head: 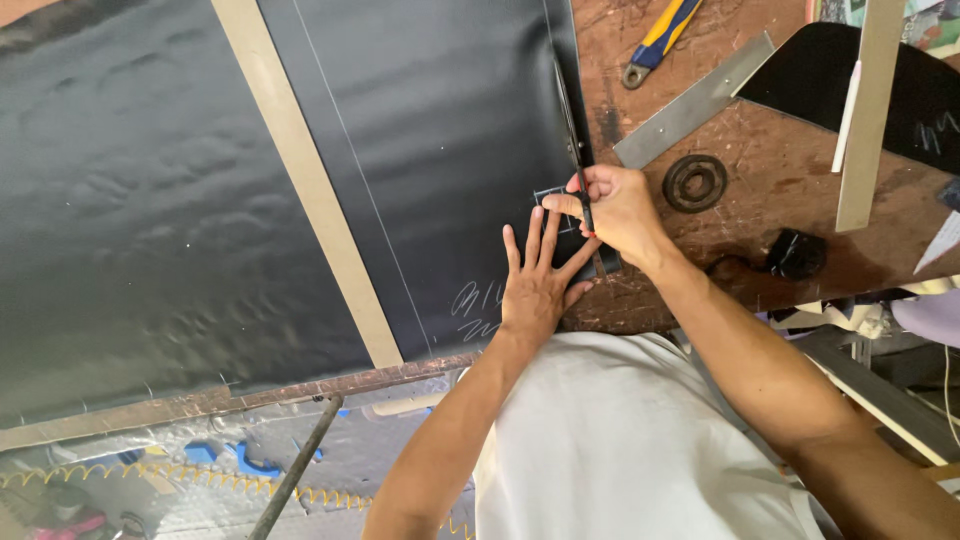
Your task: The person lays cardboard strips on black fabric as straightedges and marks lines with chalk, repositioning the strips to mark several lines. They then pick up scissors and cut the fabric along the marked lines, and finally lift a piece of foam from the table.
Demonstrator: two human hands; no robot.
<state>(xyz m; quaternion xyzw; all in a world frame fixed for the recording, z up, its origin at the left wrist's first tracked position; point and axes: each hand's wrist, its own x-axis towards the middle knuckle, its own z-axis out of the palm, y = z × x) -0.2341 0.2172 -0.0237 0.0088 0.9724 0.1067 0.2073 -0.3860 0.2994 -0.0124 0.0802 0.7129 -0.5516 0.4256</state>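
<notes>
head view looks down on a worn wooden workbench [760, 250] with a big black sheet [440, 130] spread over most of it; the sheet's right edge runs just left of the bare wood, and its near edge lies along the bench's front rail. bare wood to the right is crowded: a metal straightedge [690, 105], a dark ring [694, 183], a yellow and blue utility knife [660, 38] and a small black lump [797, 254] sit near the right hand. a pale wooden strip [305, 180] crosses the sheet diagonally, with a thin chalk line beside it. the sheet is matte, faintly rippled at left, with chalk marks near its lower corner. left hand [537, 283] lies flat on that corner, fingers spread wide. right hand [615, 210] is closed around black scissors [575, 140], blades pointing away along the sheet's right edge, wrist bent inward.
</notes>
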